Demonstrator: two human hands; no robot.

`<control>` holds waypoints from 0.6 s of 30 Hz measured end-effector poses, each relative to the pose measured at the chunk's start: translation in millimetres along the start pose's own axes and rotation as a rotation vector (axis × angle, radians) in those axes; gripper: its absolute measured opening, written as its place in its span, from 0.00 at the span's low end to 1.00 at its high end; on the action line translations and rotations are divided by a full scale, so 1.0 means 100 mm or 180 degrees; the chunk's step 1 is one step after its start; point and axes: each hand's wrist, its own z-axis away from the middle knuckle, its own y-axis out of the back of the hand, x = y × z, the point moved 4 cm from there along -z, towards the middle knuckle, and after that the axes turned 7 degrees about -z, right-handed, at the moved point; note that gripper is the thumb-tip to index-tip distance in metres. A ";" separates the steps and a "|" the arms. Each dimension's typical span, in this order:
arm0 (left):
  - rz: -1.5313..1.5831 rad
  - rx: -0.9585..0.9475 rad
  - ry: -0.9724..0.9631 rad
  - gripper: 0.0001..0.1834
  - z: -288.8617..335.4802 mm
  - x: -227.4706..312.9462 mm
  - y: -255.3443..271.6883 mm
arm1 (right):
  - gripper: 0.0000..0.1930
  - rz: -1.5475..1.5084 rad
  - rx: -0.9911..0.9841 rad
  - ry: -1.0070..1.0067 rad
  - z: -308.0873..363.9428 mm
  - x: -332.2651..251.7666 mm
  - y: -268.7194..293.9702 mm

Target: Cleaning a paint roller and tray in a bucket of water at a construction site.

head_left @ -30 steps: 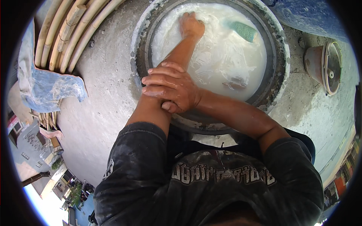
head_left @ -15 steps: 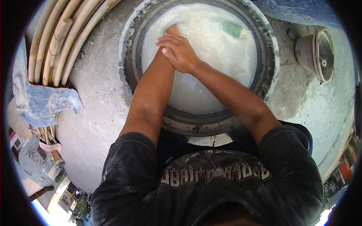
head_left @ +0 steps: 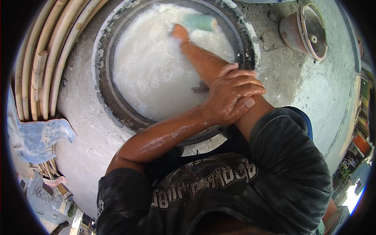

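A round dark tub in front of me holds cloudy whitish liquid. My right hand is dipped into it near the far side; its fingers are hidden under the surface. Close beyond that hand, a pale green, roughly cylindrical object lies partly sunk in the liquid; its kind does not show. My left hand, wet and shiny, is wrapped round my right forearm just below the elbow, its fingers over the top of the arm.
A dirty bucket lies tipped on the concrete ground at the far right. Several bamboo poles stand at the left, with a blue cloth beside their near ends.
My left arm has come out of the liquid, and its hand now grips my right forearm. My right hand has gone from my left forearm into the liquid. The head view has shifted.
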 end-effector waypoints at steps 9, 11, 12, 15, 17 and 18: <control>-0.0722 -0.0321 0.0454 0.21 0.14 -1.50 0.39 | 0.13 0.2019 -0.2383 0.0798 0.48 -0.73 -0.07; -0.0665 -0.0492 0.0465 0.21 0.15 -1.39 0.28 | 0.14 0.2523 -0.2379 0.0751 0.55 -0.73 -0.13; -0.0651 -0.0655 0.0495 0.21 0.19 -1.30 0.24 | 0.14 0.2735 -0.2410 0.0694 0.54 -0.75 -0.20; 0.0388 -0.0904 -0.0619 0.24 -0.31 0.11 0.02 | 0.17 0.3119 -0.2399 0.0868 0.51 -0.20 -0.22; 0.0339 -0.0828 -0.0784 0.23 -0.15 0.31 0.26 | 0.13 0.1679 -0.1515 0.1738 0.80 -0.71 -0.45; 0.0193 -0.1172 -0.0564 0.22 -0.24 0.20 0.13 | 0.13 0.1816 -0.1441 0.1685 0.67 -0.48 -0.31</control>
